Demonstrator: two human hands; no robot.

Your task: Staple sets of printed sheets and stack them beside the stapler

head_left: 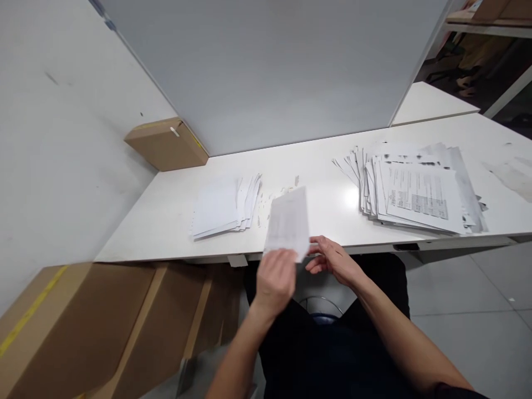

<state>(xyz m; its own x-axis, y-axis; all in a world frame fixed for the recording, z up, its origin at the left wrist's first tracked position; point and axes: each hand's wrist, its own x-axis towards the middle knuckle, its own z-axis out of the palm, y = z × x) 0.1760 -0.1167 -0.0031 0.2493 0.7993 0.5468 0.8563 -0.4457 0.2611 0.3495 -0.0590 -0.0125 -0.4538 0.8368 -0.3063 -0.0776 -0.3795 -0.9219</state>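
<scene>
A sheet of paper (287, 221), blurred by motion, is held upright at the table's front edge. My left hand (276, 280) is closed on its lower edge, fingers folded over it. Just right of the sheet, my right hand (328, 259) has its fingers apart and slightly curled, with nothing in them; whether a fingertip touches the paper I cannot tell. To the left lies a fanned stack of white paper (218, 205). On the right is a larger, uneven pile of printed sheets (419, 191).
A white table (320, 213) runs across, with a grey panel (270, 72) behind it. One cardboard box (170, 147) stands at the back left corner. More cardboard boxes (112, 310) fill the floor at left. A crumpled translucent piece (513, 174) lies far right.
</scene>
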